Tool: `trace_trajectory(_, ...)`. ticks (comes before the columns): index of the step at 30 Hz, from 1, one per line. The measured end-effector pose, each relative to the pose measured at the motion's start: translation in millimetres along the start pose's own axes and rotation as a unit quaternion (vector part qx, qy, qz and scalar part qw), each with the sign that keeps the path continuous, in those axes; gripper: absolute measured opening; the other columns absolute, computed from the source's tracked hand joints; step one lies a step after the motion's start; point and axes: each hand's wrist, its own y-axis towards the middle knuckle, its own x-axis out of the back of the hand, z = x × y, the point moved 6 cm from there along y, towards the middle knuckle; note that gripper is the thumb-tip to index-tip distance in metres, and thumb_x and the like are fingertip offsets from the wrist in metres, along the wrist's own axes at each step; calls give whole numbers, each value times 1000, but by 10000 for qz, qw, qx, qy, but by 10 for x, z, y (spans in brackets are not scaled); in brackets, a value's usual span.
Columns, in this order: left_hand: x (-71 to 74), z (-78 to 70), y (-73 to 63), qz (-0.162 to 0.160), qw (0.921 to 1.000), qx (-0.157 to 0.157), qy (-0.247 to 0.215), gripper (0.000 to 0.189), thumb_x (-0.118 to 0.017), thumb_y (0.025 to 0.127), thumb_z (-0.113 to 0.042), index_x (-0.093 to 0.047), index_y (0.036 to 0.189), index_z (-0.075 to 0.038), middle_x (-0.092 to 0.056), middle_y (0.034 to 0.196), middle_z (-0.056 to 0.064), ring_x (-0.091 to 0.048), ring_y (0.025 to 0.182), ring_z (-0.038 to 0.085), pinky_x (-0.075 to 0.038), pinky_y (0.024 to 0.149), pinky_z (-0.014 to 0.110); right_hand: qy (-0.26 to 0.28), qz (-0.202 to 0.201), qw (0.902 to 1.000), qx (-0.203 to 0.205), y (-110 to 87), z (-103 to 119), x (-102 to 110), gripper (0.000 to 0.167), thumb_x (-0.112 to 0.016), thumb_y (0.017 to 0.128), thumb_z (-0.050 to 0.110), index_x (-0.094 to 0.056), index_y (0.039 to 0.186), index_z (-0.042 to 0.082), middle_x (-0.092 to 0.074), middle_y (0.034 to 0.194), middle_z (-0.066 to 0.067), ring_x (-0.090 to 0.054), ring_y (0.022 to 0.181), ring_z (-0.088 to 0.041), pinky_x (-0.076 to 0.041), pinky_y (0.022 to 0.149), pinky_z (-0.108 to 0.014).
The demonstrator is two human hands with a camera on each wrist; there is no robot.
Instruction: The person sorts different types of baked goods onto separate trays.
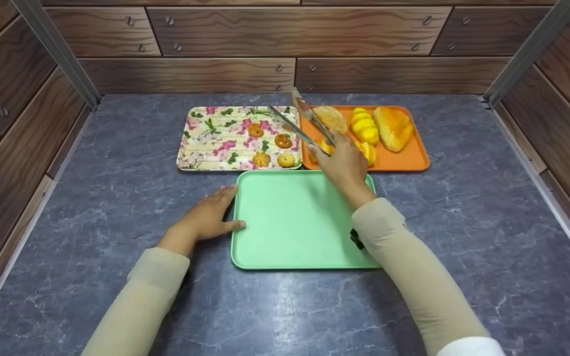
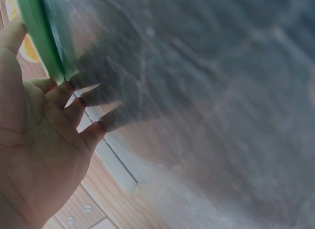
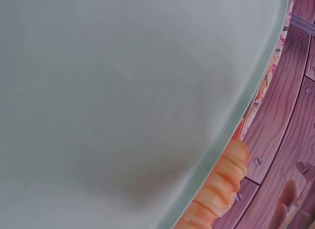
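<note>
My right hand (image 1: 345, 165) grips metal tongs (image 1: 318, 123), whose arms are spread apart. Their tips reach over the border between a floral tray (image 1: 215, 143) and an orange tray (image 1: 406, 162). At the near left, my left hand (image 1: 208, 215) lies by a green tray (image 1: 295, 222), thumb over its rim and fingers stretched along its side. In the left wrist view the fingertips of this hand (image 2: 44, 135) touch the table beside the green edge (image 2: 39, 34). Part of the orange tray and some yellow bread (image 1: 368, 152) are hidden under the right hand.
On the floral tray lie two pretzels (image 1: 283, 141) and two round cookies (image 1: 261, 158). The orange tray bears a round seeded bun (image 1: 330, 118), a ridged yellow roll (image 1: 364, 126) and a golden pastry (image 1: 394, 128). Wood-patterned walls (image 1: 225, 74) enclose the grey marbled table (image 1: 473, 222).
</note>
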Motion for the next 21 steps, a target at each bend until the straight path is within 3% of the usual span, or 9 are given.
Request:
trace_trajectory(3,0,7,0,-19,10000,-7,1,94,-60,88,-54,-12,154,-7,-16,157,13,-10,143,31,-14,113,52,185,45,9997,-135,-14,-40,28,75,-59,84,63,-49,139,13,-59,123,-11,-60,93,-31,-48,71,-47)
trace_trajectory(6,-3,15,5,-37,10000,-5,14,93,-60,88,-54,-13,154,-7,-16,157,13,-10,143,31,-14,113,52,448,-19,9987,-234,-25,-94,80,77,-57,84,65,-46,141,15,-54,130,-9,-58,101,-29,-46,77,-47)
trace_trajectory(21,-12,18,10,16,10000,16,39,94,-59,89,-55,-11,154,-8,-14,157,13,-10,143,30,-14,113,52,814,-282,9928,-834,-94,-575,417,79,-50,83,71,-43,136,13,-55,115,-9,-55,91,-28,-43,75,-46)
